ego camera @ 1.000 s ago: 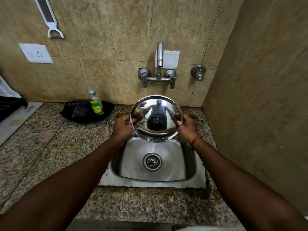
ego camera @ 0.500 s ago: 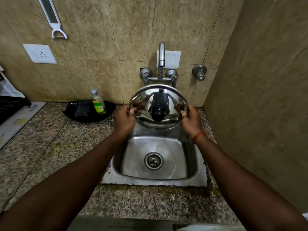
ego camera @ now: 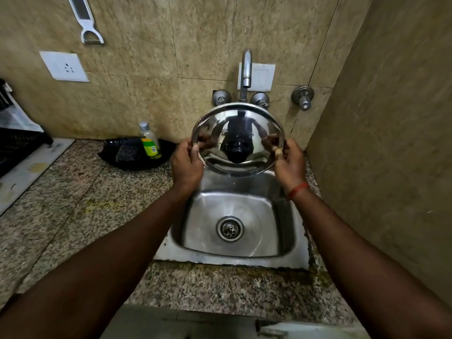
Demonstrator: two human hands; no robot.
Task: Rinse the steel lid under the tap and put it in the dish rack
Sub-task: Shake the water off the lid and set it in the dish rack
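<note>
A round shiny steel lid [ego camera: 238, 128] with a black knob at its middle is held up above the back of the steel sink [ego camera: 244, 258], tilted towards me. My left hand [ego camera: 187, 162] grips its left rim and my right hand [ego camera: 289, 161] grips its right rim. The tap spout [ego camera: 246, 69] stands on the wall just above the lid's top edge; no water runs from it. The lid hides part of the two tap valves. A black dish rack [ego camera: 17, 148] shows at the far left edge, partly cut off.
A black tray [ego camera: 133, 155] with a scrubber and a small dish-soap bottle [ego camera: 149, 140] sits on the granite counter [ego camera: 73, 204] left of the sink. A side wall [ego camera: 391, 143] closes the right. A third valve [ego camera: 303, 99], a socket and a hanging peeler are on the back wall.
Both hands have lifted the lid from low over the sink up towards the tap spout, tilting it more upright.
</note>
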